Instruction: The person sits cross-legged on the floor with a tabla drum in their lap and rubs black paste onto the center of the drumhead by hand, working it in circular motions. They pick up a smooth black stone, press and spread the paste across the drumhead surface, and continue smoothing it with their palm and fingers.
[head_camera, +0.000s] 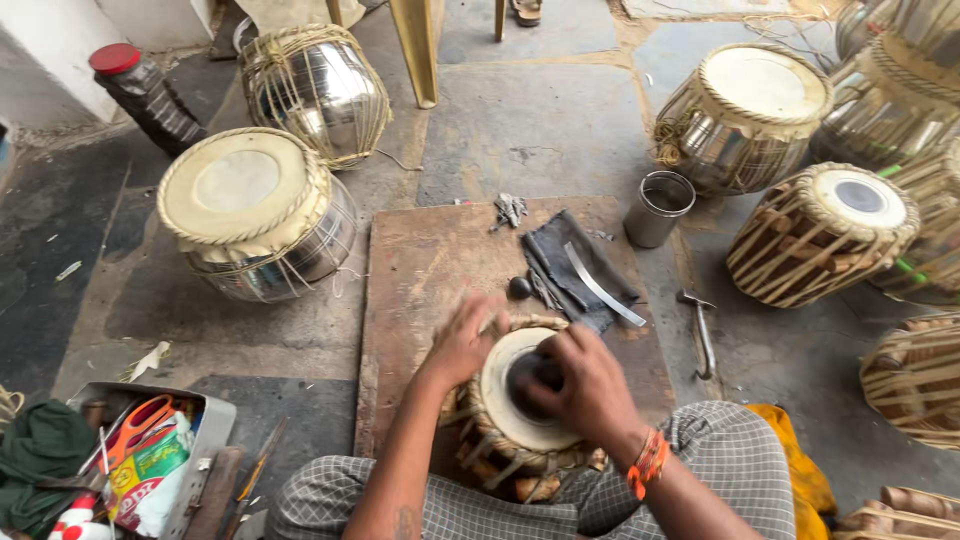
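- The small drum (520, 410) sits between my knees at the near edge of the wooden board (420, 270), head up – that is where the work is.
- My right hand (585, 385) is curled over the dark centre patch (530, 372) of the drumhead, fingers bunched and pressed down on it; whether something is held under them I cannot tell.
- My left hand (465, 338) lies on the far-left rim of the drum, fingers spread, bracing it.
- Progress, as I judge it: the skin is on and laced, and the black patch is already laid and dark – so I take this for the rubbing or finishing stage, not an early one. How smooth the patch is, the hand hides.
- Beyond the drum on the board: a dark cloth (575, 265) with a metal strip (600, 285) across it, and a small black ball (520, 288) beside the cloth.
- Right of the board lie a hammer (700, 325) and a steel cup (660, 207).
- Left of the board stand two metal-bodied drums (260, 210) with plain heads, no black patch showing.
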